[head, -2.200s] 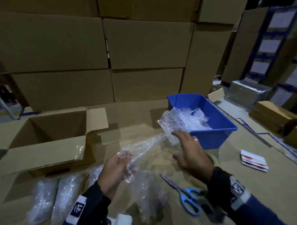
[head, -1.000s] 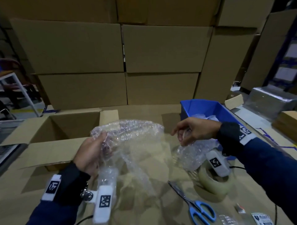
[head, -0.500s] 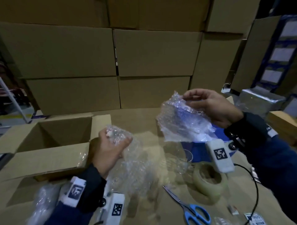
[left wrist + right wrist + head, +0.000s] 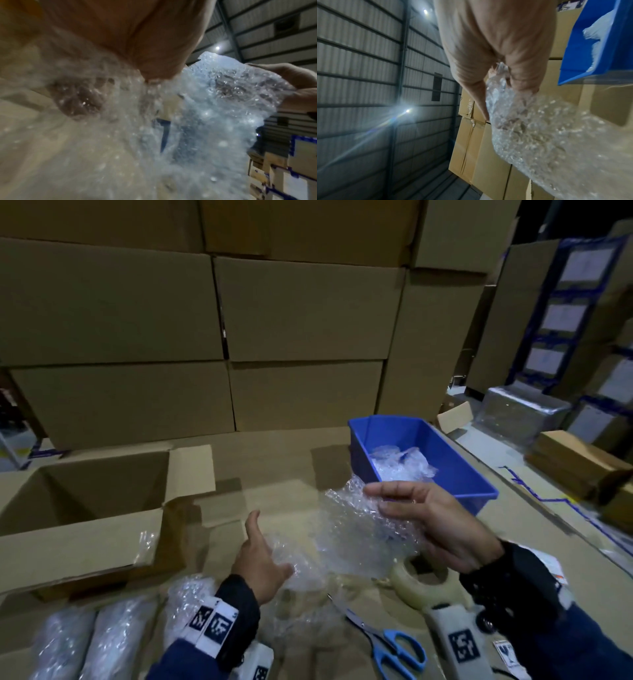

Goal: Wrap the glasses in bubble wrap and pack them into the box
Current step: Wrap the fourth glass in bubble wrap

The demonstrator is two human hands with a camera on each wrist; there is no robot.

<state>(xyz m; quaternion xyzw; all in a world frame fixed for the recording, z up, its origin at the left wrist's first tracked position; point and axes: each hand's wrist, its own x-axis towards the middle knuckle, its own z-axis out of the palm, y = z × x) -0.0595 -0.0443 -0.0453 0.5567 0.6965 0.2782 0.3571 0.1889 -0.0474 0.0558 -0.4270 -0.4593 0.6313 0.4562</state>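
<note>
Clear bubble wrap (image 4: 346, 529) hangs over the cardboard worktop between my two hands. My right hand (image 4: 376, 501) pinches its upper right edge between thumb and fingers, just in front of the blue bin (image 4: 479, 484); the right wrist view shows that pinch on the bubble wrap (image 4: 530, 128). My left hand (image 4: 263, 556) is lower and to the left. In the left wrist view its thumb presses the bubble wrap (image 4: 197, 108) and the fingers show through it. One sheet or two, I cannot tell. Three wrapped glasses (image 4: 113, 642) lie at the near left. The open cardboard box (image 4: 78, 542) stands at the left.
More bubble wrap pieces (image 4: 400, 465) lie inside the blue bin. A tape roll (image 4: 419, 585) and blue-handled scissors (image 4: 394, 645) lie under my right forearm. Stacked cartons (image 4: 301, 309) wall off the back of the worktop. More boxes and racks stand at the right.
My right hand has come down from in front of the cartons to just before the blue bin, still holding bubble wrap. My left hand has loosened from a bunched grip, index finger now extended.
</note>
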